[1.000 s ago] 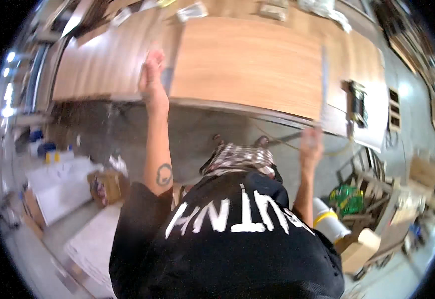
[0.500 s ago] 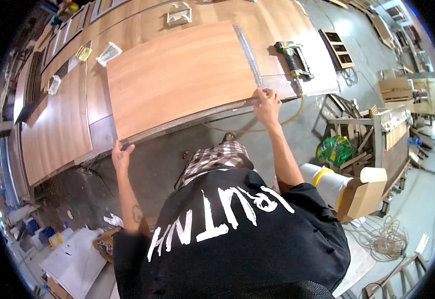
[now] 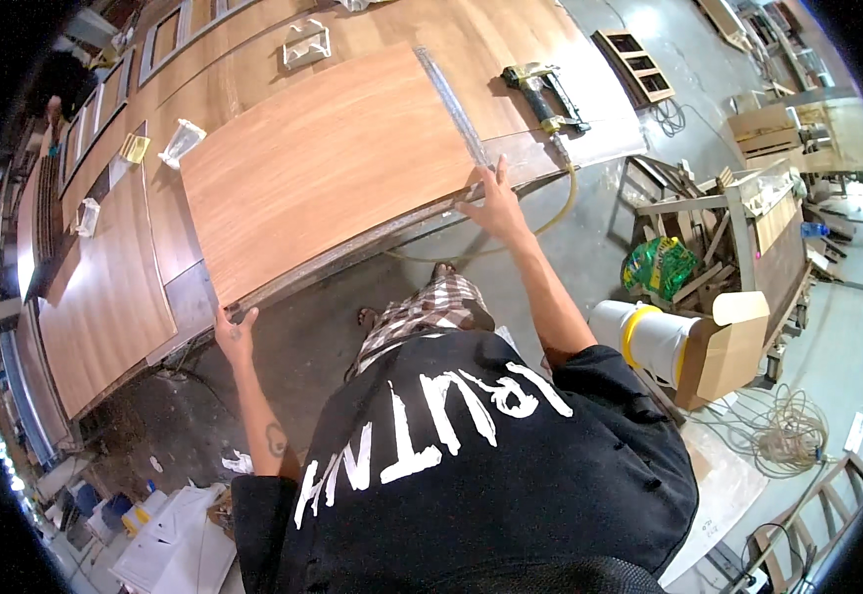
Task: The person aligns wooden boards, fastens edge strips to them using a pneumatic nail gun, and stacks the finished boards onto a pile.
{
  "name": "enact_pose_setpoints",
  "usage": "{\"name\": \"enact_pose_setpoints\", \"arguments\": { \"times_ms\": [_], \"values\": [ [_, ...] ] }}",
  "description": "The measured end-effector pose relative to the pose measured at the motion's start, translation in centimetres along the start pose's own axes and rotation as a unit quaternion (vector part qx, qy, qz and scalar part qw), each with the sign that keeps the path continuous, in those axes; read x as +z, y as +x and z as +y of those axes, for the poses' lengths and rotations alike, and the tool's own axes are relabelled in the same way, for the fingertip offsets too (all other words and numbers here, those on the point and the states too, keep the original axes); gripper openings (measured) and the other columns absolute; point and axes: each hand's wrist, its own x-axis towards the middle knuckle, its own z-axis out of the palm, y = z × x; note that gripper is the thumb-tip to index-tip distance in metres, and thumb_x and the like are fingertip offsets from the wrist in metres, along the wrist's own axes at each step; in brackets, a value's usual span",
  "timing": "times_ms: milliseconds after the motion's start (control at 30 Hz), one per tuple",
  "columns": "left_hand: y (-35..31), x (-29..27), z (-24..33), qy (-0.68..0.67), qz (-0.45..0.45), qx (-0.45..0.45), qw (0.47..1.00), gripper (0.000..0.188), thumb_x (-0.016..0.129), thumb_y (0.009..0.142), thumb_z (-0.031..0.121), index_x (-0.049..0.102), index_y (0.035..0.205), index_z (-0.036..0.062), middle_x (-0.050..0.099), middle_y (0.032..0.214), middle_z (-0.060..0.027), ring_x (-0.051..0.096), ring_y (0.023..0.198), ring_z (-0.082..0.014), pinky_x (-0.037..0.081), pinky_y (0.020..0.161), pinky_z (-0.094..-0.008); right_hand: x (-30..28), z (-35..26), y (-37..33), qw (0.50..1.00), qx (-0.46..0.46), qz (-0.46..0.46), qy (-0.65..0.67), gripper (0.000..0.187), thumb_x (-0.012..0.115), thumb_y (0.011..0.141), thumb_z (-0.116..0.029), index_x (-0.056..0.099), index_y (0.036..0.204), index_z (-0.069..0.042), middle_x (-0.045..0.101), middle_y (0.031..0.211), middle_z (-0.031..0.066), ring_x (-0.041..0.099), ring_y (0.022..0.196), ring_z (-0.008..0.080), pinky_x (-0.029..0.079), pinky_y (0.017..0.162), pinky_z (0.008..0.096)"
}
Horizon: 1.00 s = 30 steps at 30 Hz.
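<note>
Big veneered wooden panel point(image 3: 328, 173) lies flat on the workbench point(image 3: 105, 297), long axis running from lower left to upper right in the head view, near long edge facing the person. Both arms are stretched out forward and spread wide, one to each near corner of the panel. Left hand point(image 3: 235, 332) is at the near left corner, fingers curled up around the edge from below, gripping it. Right hand point(image 3: 492, 197) is at the near right corner, fingers spread and laid over the panel edge, thumb side toward the middle; looks pressed on rather than fully wrapped, can't tell if the fingers hook under. Hands well apart, the panel's whole near edge between them. Long metal straightedge point(image 3: 454, 109) lies along the panel's right short edge, pointing away from the person, its near end just beside the right hand. Pneumatic nail gun point(image 3: 540, 94) sits on the bench beyond, right of the straightedge, yellow hose point(image 3: 550, 213) trailing off the bench edge. White bucket point(image 3: 639, 337) and cardboard box point(image 3: 733, 342) on the floor to the person's right.
</note>
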Motion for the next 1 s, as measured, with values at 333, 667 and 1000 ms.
{"name": "enact_pose_setpoints", "arguments": {
  "times_ms": [333,667,1000],
  "values": [
    [-0.7,1.3,1.0,0.034,-0.036,-0.016,0.999,0.072,0.085,0.065,0.024,0.053,0.121,-0.0068,0.059,0.117,-0.0239,0.059,0.105,-0.0352,0.049,0.086,-0.0397,-0.3,2.3,-0.1,0.998,-0.046,0.023,0.040,0.087,0.081,0.072,-0.030,0.030,0.136,0.000,0.008,0.142,0.0467,0.024,0.135,0.0516,0.031,0.109,0.0475],
    [-1.1,1.5,1.4,-0.022,-0.020,0.000,1.000,0.066,0.077,0.075,0.015,0.047,0.130,-0.0080,0.058,0.121,-0.0259,0.062,0.104,-0.0328,0.050,0.091,-0.0378,0.4,5.4,-0.6,0.982,-0.137,0.107,0.074,0.055,0.078,0.071,-0.008,0.044,0.115,-0.001,0.057,0.103,0.0172,0.048,0.120,0.0409,0.021,0.115,0.0468],
    [-0.9,2.2,-0.6,-0.071,0.019,0.040,0.997,0.044,0.070,0.083,0.009,0.055,0.120,-0.0085,0.060,0.116,-0.0255,0.066,0.097,-0.0304,0.053,0.084,-0.0347,1.1,4.7,-1.1,0.979,-0.001,0.112,0.167,0.048,0.072,0.077,-0.001,0.052,0.120,0.002,0.041,0.139,0.0238,0.041,0.132,0.0309,0.040,0.105,0.0381]
  ]
}}
